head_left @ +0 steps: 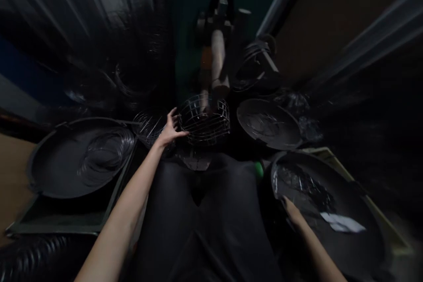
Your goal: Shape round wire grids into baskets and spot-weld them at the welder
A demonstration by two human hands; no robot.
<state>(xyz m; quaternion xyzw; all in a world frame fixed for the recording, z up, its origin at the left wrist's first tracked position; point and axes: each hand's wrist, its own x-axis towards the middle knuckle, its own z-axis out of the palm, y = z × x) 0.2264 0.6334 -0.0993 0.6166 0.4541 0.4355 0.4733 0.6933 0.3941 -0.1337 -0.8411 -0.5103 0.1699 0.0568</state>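
A round wire basket [205, 125] of thin metal bars sits in front of me, beneath the pale rod of a machine [218, 59]. At its left side is my left hand [170, 130], the thumb stretched along the near wires and the fingers around the rim. My right hand [291, 210] is low at the left rim of a large dark round tray [350, 233]. Shadow and blur hide its fingers, so whether it grips anything is unclear. Dark strips or wires [304, 187] and a white cloth-like piece [343, 222] lie in that tray.
To the left, another dark round tray [53, 167] holds wire rings [107, 154] and rests on a green crate [62, 227]. A smaller round tray [269, 125] with thin wires stands right of the basket. Behind it are coiled cables [254, 57]. A yellowish crate [390, 224] supports the right tray.
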